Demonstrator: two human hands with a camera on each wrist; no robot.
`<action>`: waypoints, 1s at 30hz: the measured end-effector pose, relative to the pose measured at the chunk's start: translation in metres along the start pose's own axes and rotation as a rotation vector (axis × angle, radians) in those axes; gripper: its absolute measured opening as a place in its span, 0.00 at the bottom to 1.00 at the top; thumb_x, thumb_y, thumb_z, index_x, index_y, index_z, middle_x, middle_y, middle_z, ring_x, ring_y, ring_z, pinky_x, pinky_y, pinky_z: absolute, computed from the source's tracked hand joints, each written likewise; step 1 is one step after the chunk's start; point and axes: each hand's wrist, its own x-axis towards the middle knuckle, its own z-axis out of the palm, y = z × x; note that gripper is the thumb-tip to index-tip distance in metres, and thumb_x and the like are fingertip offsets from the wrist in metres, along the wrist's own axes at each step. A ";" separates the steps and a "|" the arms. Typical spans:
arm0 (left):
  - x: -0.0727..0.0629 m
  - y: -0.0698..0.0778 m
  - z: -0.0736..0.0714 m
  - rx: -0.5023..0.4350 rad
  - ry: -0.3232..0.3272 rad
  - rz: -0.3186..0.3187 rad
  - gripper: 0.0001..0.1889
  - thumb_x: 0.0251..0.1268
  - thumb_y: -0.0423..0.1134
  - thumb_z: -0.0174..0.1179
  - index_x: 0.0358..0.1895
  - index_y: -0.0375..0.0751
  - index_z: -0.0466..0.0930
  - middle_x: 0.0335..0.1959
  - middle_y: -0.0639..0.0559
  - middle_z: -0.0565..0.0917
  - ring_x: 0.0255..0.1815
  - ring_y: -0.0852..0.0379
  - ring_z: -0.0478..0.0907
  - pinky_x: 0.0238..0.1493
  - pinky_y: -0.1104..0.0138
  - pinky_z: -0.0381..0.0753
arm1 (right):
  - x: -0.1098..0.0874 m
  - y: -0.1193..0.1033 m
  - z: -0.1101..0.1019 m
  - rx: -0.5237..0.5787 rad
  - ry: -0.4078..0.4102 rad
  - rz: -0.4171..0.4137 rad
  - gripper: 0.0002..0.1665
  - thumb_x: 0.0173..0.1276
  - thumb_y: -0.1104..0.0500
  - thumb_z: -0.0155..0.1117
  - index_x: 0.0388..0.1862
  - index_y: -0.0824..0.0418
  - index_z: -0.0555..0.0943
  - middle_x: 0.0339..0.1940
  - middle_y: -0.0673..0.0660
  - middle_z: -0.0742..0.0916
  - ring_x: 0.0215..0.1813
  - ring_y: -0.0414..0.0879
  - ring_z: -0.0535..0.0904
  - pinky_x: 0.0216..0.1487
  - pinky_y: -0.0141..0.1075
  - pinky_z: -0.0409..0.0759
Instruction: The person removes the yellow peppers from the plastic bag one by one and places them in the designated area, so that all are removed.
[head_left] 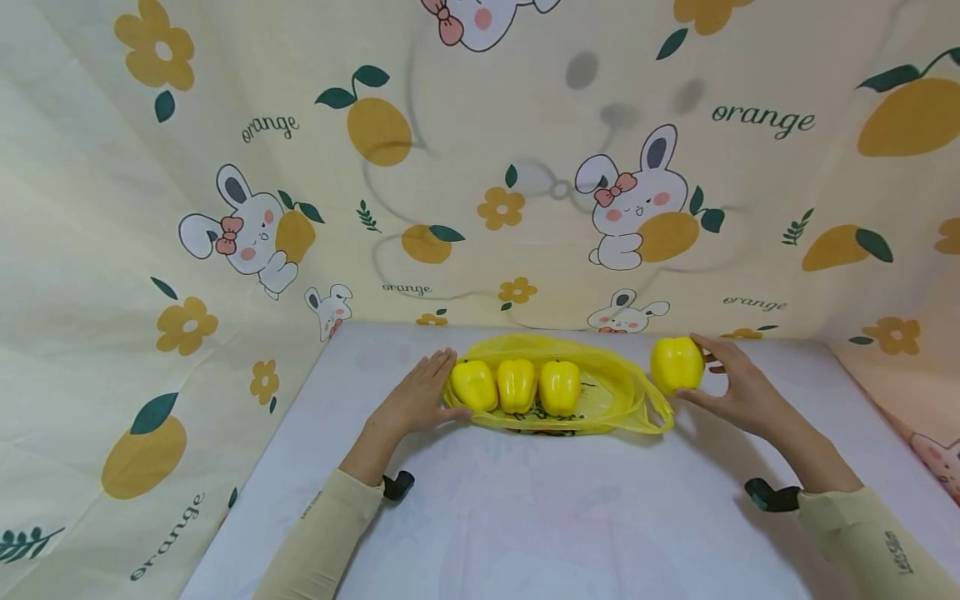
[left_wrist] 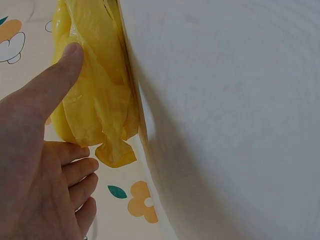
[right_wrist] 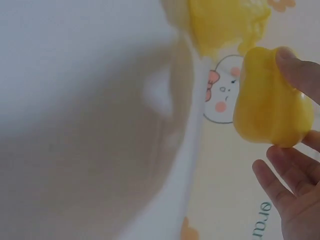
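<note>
My right hand (head_left: pixel 738 392) grips a yellow bell pepper (head_left: pixel 677 366) between thumb and fingers, beside the right end of a yellow plastic bag (head_left: pixel 611 425). In the right wrist view, the thumb presses one side of this pepper (right_wrist: pixel 270 100) and fingertips meet the other. Three more yellow bell peppers (head_left: pixel 517 386) stand in a row in the bag's open mouth, toward its left end. There my left hand (head_left: pixel 416 396) touches the bag, its fingers fairly straight. The left wrist view shows the thumb lying along the yellow plastic (left_wrist: pixel 100 95), with the fingers loosely bent near its end.
The bag lies on a white table (head_left: pixel 510 517) near its back edge. A cream cloth (head_left: pixel 450 192) printed with rabbits, flowers and oranges hangs behind and along the sides. Dark wrist-worn mounts (head_left: pixel 772 496) stick out by both sleeves.
</note>
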 end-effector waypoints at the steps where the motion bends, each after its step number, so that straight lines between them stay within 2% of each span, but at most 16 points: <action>1: 0.000 0.000 0.000 0.002 0.001 0.001 0.59 0.71 0.70 0.63 0.88 0.33 0.45 0.89 0.40 0.49 0.90 0.44 0.44 0.90 0.53 0.41 | 0.000 0.002 0.001 -0.002 -0.003 0.003 0.61 0.58 0.57 0.89 0.84 0.66 0.63 0.74 0.72 0.74 0.62 0.65 0.75 0.52 0.07 0.59; 3: 0.000 0.000 0.000 0.006 0.000 -0.002 0.59 0.71 0.70 0.63 0.88 0.34 0.45 0.90 0.40 0.49 0.90 0.44 0.44 0.90 0.53 0.41 | -0.001 0.005 0.002 -0.006 -0.009 0.006 0.60 0.59 0.56 0.88 0.83 0.67 0.63 0.73 0.72 0.73 0.61 0.66 0.75 0.56 0.14 0.72; 5: 0.000 0.000 0.000 0.004 0.000 -0.004 0.59 0.71 0.70 0.63 0.88 0.34 0.45 0.90 0.40 0.49 0.90 0.44 0.44 0.90 0.53 0.42 | -0.001 0.007 0.003 -0.006 -0.014 0.006 0.60 0.59 0.56 0.88 0.83 0.68 0.63 0.73 0.73 0.74 0.61 0.66 0.75 0.60 0.31 0.85; 6: 0.000 0.000 0.000 0.002 0.001 -0.006 0.59 0.71 0.70 0.63 0.88 0.34 0.45 0.90 0.40 0.49 0.90 0.44 0.44 0.90 0.53 0.42 | -0.001 0.008 0.004 -0.009 -0.016 0.009 0.60 0.60 0.56 0.88 0.83 0.69 0.63 0.72 0.73 0.74 0.61 0.66 0.76 0.60 0.43 0.88; 8: 0.001 0.000 0.000 -0.002 0.000 -0.010 0.59 0.71 0.70 0.64 0.88 0.34 0.46 0.90 0.40 0.49 0.90 0.44 0.44 0.90 0.53 0.42 | -0.001 0.010 0.006 0.000 -0.023 0.007 0.60 0.60 0.56 0.88 0.83 0.71 0.62 0.72 0.75 0.74 0.61 0.67 0.76 0.59 0.63 0.85; 9: 0.001 0.000 0.000 -0.001 -0.004 -0.014 0.59 0.71 0.70 0.63 0.88 0.34 0.45 0.90 0.40 0.49 0.90 0.45 0.44 0.90 0.53 0.41 | -0.001 0.010 0.007 0.004 -0.029 0.010 0.60 0.60 0.56 0.87 0.83 0.71 0.62 0.72 0.75 0.74 0.61 0.68 0.76 0.59 0.68 0.82; 14: 0.001 0.000 0.001 0.008 -0.017 -0.024 0.60 0.71 0.72 0.62 0.88 0.35 0.43 0.90 0.42 0.47 0.91 0.46 0.42 0.90 0.55 0.40 | -0.001 0.016 0.010 0.012 -0.065 0.045 0.61 0.61 0.54 0.87 0.83 0.72 0.60 0.71 0.76 0.73 0.62 0.70 0.75 0.61 0.71 0.81; 21: 0.001 -0.001 0.003 0.004 -0.007 -0.025 0.59 0.71 0.71 0.62 0.88 0.36 0.44 0.90 0.42 0.48 0.91 0.46 0.43 0.90 0.55 0.40 | 0.003 0.020 0.014 0.045 -0.165 0.152 0.68 0.63 0.41 0.83 0.87 0.68 0.55 0.75 0.78 0.69 0.66 0.74 0.73 0.65 0.74 0.77; 30: 0.002 -0.001 0.005 0.013 -0.008 -0.028 0.59 0.71 0.71 0.62 0.88 0.36 0.44 0.90 0.42 0.48 0.91 0.46 0.43 0.90 0.56 0.41 | 0.004 0.026 0.019 0.047 -0.177 0.156 0.68 0.63 0.41 0.84 0.87 0.68 0.55 0.76 0.78 0.68 0.66 0.75 0.73 0.66 0.73 0.77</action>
